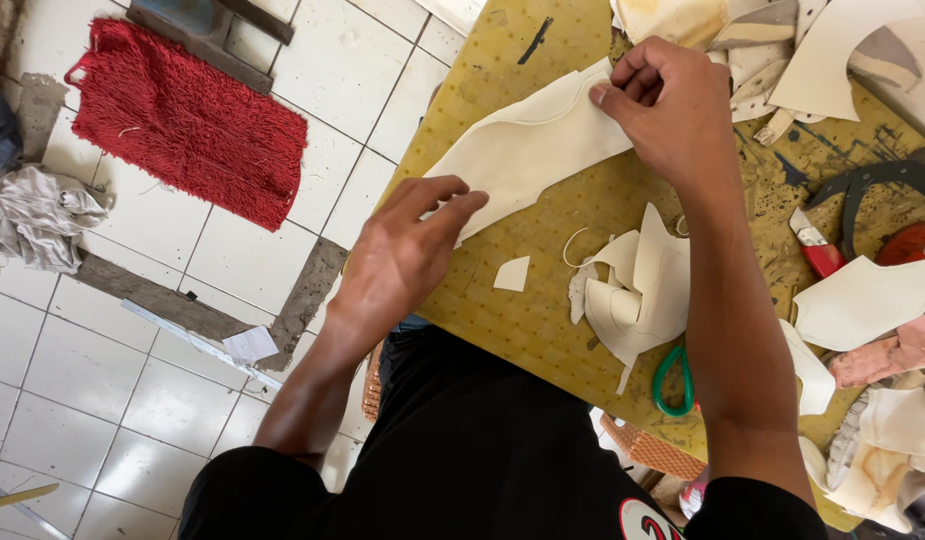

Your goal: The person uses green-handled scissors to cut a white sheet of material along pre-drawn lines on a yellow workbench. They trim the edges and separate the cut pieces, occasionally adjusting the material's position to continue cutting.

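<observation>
A long curved piece of cream leather-like sheet [528, 150] lies across the near corner of a yellow pegboard work table [543, 310]. My left hand [403, 255] presses its fingertips down on the lower left end of the piece. My right hand [668, 105] pinches the upper right end between thumb and curled fingers. The sheet stretches flat between both hands.
Cream offcuts [633, 285] pile beside green-handled scissors [673, 385]. A red-handled cutter [815, 250] and more cut pieces [863, 300] lie at the right. On the white tiled floor at left are a red shaggy mat [188, 120] and crumpled cloth [38, 215].
</observation>
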